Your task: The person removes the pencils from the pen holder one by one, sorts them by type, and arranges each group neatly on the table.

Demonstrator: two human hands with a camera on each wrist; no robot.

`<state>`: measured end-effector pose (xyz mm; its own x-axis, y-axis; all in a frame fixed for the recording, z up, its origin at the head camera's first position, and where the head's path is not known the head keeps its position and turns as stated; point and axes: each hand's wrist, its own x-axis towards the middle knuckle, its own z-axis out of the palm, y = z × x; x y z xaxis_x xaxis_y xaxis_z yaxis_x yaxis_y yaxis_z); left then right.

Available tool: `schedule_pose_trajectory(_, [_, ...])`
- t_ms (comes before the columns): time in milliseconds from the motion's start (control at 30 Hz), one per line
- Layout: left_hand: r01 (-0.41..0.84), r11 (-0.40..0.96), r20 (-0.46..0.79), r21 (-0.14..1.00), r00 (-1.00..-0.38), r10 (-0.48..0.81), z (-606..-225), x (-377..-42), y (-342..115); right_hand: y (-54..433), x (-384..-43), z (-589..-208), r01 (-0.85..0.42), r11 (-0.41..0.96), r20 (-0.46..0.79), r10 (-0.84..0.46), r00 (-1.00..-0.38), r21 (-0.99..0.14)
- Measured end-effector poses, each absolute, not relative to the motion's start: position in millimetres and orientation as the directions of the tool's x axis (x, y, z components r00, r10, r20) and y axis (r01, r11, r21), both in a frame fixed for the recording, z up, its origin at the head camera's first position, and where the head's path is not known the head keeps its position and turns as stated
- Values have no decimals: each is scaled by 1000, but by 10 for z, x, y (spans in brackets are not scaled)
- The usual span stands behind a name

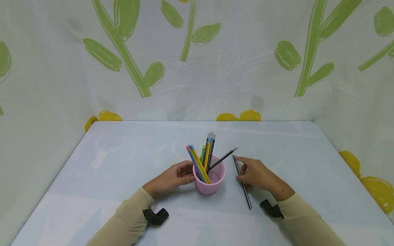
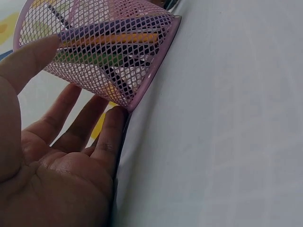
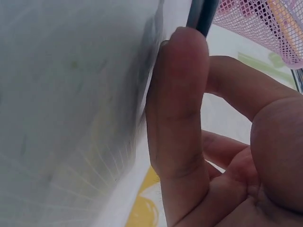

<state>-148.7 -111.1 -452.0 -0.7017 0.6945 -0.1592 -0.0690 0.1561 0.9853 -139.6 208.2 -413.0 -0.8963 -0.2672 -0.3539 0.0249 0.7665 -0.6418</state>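
A pink mesh pencil cup [image 1: 207, 188] stands upright on the table. My left hand [image 1: 170, 177] holds its left side, thumb at the front and fingers behind. In the left wrist view the mesh cup [image 2: 97, 85] shows between thumb and fingertips. Several pencils [image 1: 210, 150] stand in it, black, yellow and blue, some with erasers. A black pencil [image 1: 224, 158] leans out over the right rim. Right of the cup, my right hand [image 1: 258, 175] pinches another black pencil [image 1: 247, 198], which slants toward me, its far end by the index fingertip. Part of it shows above a fingertip [image 3: 187, 47] in the right wrist view.
The white table [image 1: 123, 153] runs back to a pale wall covering [image 1: 234, 68] with green plant prints and yellow shapes. More covering rises on the left and right sides. A black wrist mount [image 1: 156, 217] sits on the left sleeve, another mount [image 1: 271, 209] on the right.
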Motion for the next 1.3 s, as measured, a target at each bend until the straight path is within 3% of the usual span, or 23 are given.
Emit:
schedule_pose_trajectory(467, [-68, 171, -169, 983, -698, 696, -4523, -1469, -1104, 2058, -1381, -4151, 44, 785, -362, -234, -902, -617])
schedule_pose_trajectory(767, [-35, 187, -157, 982, -707, 690, -4522, -1486, -1107, 2049, -1376, -4075, -45, 833, -251, -217, -943, -551])
schedule_pose_trajectory(967, [-36, 209, -171, 977, -711, 682, -4510, -1494, -1109, 2021, -1350, -3993, -78, 717, -161, -260, -952, -693])
schedule_pose_trajectory(1300, [-59, 235, -205, 970, -716, 667, -4492, -1484, -1107, 1915, -1257, -3839, 12, 480, -128, -210, -969, -877])
